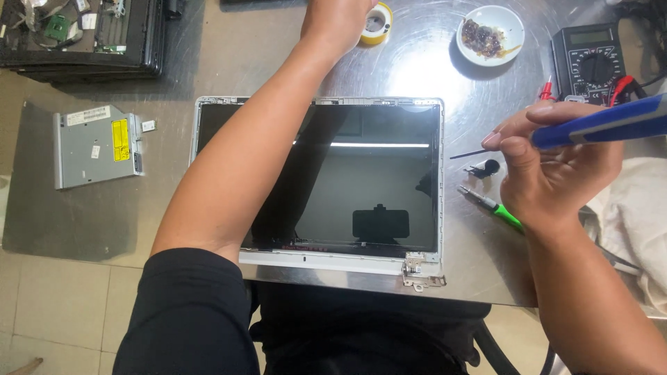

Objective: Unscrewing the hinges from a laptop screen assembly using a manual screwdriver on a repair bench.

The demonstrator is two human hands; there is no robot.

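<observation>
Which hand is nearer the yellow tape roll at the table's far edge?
Left. The left hand reaches beside the yellow tape roll, about touching it; the right hand, holding a blue-handled tool, is far off.

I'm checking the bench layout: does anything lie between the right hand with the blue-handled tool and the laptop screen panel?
Yes. A green-handled screwdriver and a small black part lie on the metal table between the right hand and the screen panel.

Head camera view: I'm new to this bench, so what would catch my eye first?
The dark laptop screen panel lies flat at the middle of the metal table, the left forearm stretched across it. At right, the right hand holds a blue-handled tool. A black multimeter sits at top right.
</observation>
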